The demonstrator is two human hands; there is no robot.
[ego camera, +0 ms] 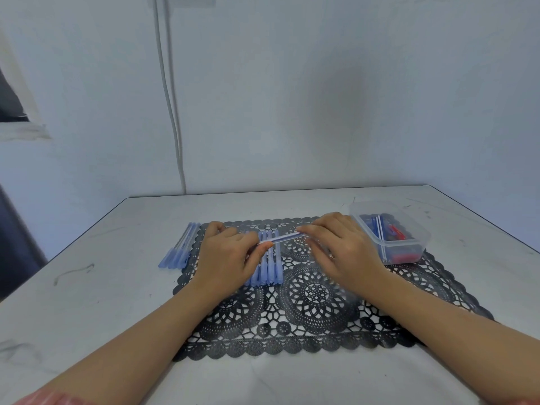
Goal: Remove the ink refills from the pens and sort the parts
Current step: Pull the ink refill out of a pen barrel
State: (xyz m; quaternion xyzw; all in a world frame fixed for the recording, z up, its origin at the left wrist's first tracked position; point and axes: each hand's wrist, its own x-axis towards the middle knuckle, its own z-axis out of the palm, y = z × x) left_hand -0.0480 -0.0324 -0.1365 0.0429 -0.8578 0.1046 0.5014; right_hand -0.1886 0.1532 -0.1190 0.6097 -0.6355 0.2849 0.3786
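A thin blue and white pen is held level between both hands above the black lace mat. My left hand pinches its left end and my right hand pinches its right end. Under the held pen, several pale blue pens lie side by side on the mat, partly hidden by my left hand. Another bunch of pale blue pens or barrels lies off the mat's left edge. A clear plastic box at the right holds blue and white refills and red parts.
The mat lies on a white, scuffed table that stands against a pale wall. White cables run down the wall behind the table. The box rests on the mat's far right corner.
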